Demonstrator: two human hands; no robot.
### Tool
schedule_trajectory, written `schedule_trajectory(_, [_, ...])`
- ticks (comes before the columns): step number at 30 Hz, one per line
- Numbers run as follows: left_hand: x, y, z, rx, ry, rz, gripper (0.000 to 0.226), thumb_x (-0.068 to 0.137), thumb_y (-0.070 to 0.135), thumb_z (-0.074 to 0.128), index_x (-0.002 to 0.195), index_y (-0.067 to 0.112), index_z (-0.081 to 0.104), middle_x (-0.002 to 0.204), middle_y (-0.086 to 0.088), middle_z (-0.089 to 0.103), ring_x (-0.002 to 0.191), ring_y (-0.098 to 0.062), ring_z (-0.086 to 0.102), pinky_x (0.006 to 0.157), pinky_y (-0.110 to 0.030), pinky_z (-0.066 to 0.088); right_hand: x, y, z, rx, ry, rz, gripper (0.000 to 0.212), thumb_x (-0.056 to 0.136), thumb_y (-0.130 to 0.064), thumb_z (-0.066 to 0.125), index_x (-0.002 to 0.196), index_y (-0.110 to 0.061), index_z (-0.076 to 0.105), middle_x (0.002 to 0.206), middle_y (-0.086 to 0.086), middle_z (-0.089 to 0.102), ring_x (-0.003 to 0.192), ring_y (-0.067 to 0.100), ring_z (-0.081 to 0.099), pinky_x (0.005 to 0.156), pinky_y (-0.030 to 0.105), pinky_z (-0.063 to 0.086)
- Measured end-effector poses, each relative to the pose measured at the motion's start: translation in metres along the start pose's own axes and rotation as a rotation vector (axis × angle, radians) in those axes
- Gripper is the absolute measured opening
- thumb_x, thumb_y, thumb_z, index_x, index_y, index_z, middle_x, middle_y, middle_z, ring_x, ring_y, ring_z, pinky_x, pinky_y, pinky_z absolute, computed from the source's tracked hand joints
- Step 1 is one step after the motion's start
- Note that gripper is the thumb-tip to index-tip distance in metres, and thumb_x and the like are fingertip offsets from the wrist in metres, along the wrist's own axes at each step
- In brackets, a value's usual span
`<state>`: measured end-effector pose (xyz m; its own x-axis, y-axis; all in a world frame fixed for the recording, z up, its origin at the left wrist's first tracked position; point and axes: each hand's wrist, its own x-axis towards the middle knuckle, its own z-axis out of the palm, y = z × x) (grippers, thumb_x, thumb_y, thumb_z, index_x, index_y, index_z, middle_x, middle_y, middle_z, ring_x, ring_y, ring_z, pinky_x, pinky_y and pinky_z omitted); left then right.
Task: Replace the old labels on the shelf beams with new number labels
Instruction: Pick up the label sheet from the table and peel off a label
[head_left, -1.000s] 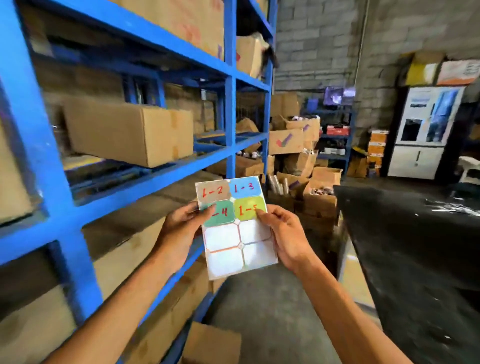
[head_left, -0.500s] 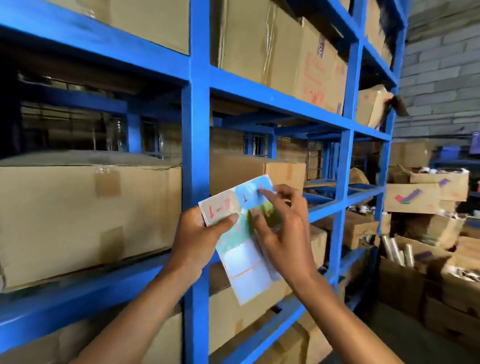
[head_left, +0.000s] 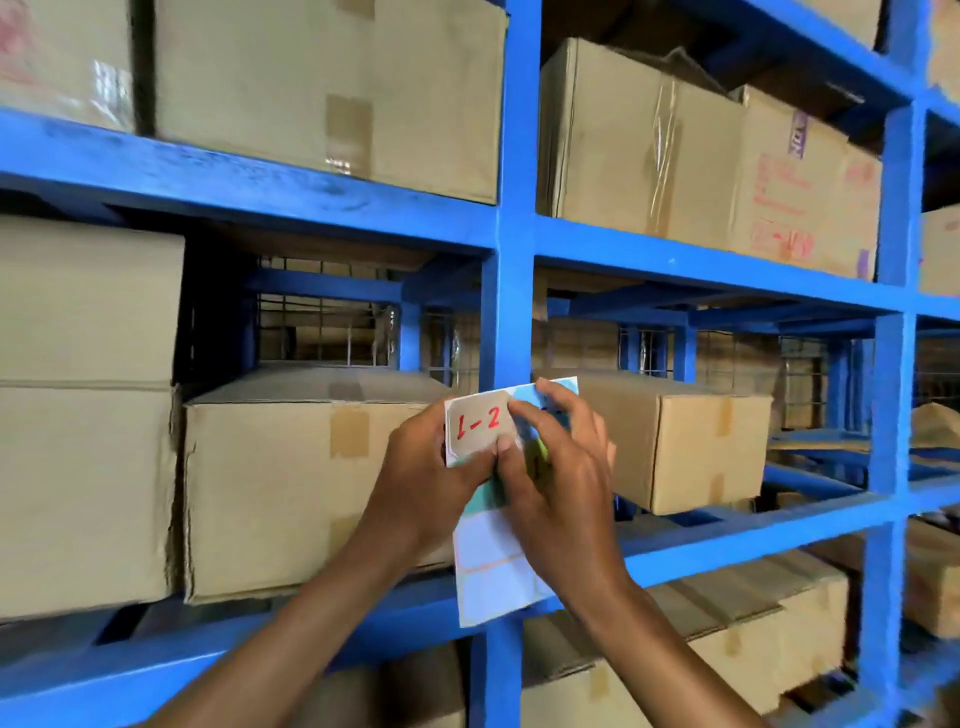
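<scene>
Head view: both hands hold a label sheet (head_left: 488, 566) in front of a blue upright (head_left: 511, 312) of the shelving. Left hand (head_left: 431, 483) pinches the sheet's left edge, thumb on its face. Right hand (head_left: 563, 483) clamps the right side, its fingertips (head_left: 519, 413) at the edge of the tan label marked "1-2" (head_left: 478, 421) in the top-left corner. Cardboard boxes (head_left: 270, 488) sit on the blue beams (head_left: 249, 192) behind.

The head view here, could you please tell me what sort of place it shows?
Most likely a warehouse or stockroom: tall blue metal shelf racking loaded with taped brown cardboard boxes, and a white sheet of handwritten number labels held in both hands.
</scene>
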<state>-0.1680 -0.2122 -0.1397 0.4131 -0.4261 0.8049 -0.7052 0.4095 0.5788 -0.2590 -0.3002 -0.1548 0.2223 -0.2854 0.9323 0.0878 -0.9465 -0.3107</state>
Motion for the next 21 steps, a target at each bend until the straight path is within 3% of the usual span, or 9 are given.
schedule_trajectory(5, [0.003,0.017,-0.011,0.102,-0.03,0.03,0.03,0.08,0.01,0.07,0.089,0.038,0.062,0.084,0.022,0.07,0.078,0.003,0.066,0.062,-0.012,0.052,0.013,-0.003,0.002,0.142,-0.03,0.015,0.048,0.084,-0.034,0.049,0.132,-0.023,0.049,0.133,-0.002,0.042,0.117,0.0,0.03,0.1,0.027,0.032])
schedule_trajectory(10, [-0.004,0.029,-0.016,0.09,-0.047,-0.018,0.036,0.081,0.003,0.067,0.088,0.038,0.062,0.082,0.031,0.07,0.079,0.003,0.067,0.059,-0.011,0.05,0.017,-0.01,-0.001,0.241,-0.059,0.005,0.047,0.083,-0.029,0.05,0.128,-0.015,0.055,0.135,0.001,0.045,0.124,0.01,0.037,0.103,0.037,0.041])
schedule_trajectory(14, [-0.008,0.037,-0.014,0.094,-0.053,-0.005,0.036,0.08,0.002,0.067,0.09,0.037,0.063,0.084,0.027,0.071,0.078,0.003,0.067,0.059,-0.011,0.05,0.016,-0.014,-0.003,0.294,-0.075,0.01,0.043,0.085,-0.022,0.051,0.126,-0.011,0.056,0.137,0.002,0.045,0.126,0.015,0.04,0.099,0.046,0.046])
schedule_trajectory(17, [-0.008,0.039,-0.014,0.057,-0.062,-0.025,0.036,0.077,-0.002,0.069,0.092,0.03,0.066,0.085,0.017,0.074,0.076,0.0,0.068,0.059,-0.012,0.05,0.016,-0.014,-0.002,0.308,-0.073,0.01,0.043,0.084,-0.023,0.049,0.125,-0.011,0.058,0.137,-0.001,0.047,0.126,0.012,0.041,0.102,0.03,0.041])
schedule_trajectory(21, [-0.006,0.036,-0.016,-0.031,-0.053,-0.091,0.05,0.07,-0.01,0.071,0.101,0.029,0.066,0.091,0.011,0.075,0.082,-0.004,0.068,0.061,-0.014,0.051,0.014,-0.009,-0.002,0.306,-0.101,0.031,0.037,0.088,-0.02,0.054,0.125,-0.014,0.058,0.138,-0.006,0.046,0.123,0.004,0.041,0.091,0.008,0.035])
